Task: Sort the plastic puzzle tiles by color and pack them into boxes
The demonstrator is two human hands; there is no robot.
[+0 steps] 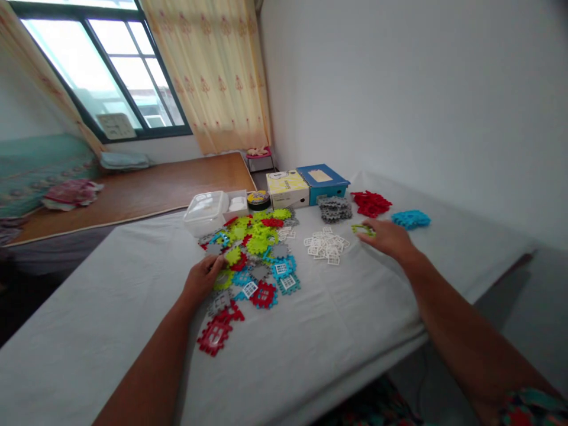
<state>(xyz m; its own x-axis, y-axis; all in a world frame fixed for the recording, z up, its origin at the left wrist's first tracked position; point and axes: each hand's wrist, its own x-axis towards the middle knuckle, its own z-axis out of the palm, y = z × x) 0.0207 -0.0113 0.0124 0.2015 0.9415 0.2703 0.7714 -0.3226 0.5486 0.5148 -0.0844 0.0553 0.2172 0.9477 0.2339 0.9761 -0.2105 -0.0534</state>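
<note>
A mixed heap of plastic puzzle tiles in green, red, blue and grey lies on a white sheet. My left hand rests at the heap's left edge, fingers curled on a green tile. My right hand is stretched out to the right, fingers on a small green tile. Around it lie sorted piles: white window pieces, grey tiles, red tiles and blue tiles.
A clear plastic box, a yellow-white carton and a blue box stand at the far side. A wooden platform, a window and curtains lie behind. The white wall runs close on the right.
</note>
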